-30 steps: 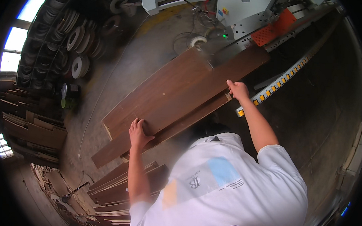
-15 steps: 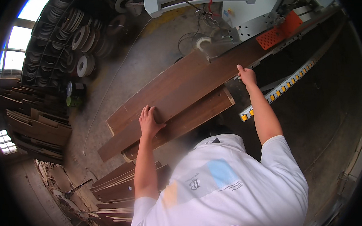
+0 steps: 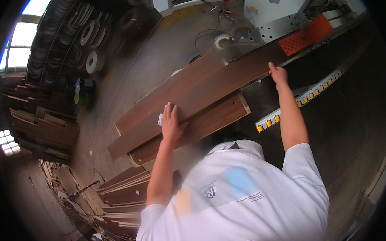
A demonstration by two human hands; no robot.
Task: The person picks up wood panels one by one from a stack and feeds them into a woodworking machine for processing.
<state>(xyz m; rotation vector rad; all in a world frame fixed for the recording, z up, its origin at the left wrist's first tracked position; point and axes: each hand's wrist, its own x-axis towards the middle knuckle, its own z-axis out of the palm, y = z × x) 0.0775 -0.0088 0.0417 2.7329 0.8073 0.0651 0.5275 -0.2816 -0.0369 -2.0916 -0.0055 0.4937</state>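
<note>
A long dark brown board [image 3: 229, 81] runs diagonally from the lower left up to an edge machine at the upper right, its far end under a perforated orange guard [image 3: 306, 35]. My left hand [image 3: 172, 124] lies flat on the board, fingers stretched out, beside a small white label [image 3: 160, 119]. Farther along, at the near edge, my right hand [image 3: 279, 76] is closed with its fingers curled, a digit resting on the board's edge; its underside is hidden. Two more brown boards lie beneath: one shows along the far side [image 3: 153, 97], the other along the near side [image 3: 217, 113].
A roller rail [image 3: 303, 101] with yellow rollers extends at right. Stacked board offcuts [image 3: 44, 131] and racked edging rolls [image 3: 91, 32] stand at left. More panels [image 3: 125, 188] lean at lower left. A white machine frame [image 3: 163, 3] is at the top, with cables nearby.
The long board has slid toward the upper right, and both hands have moved with it. The white label beside my left hand has come into sight.
</note>
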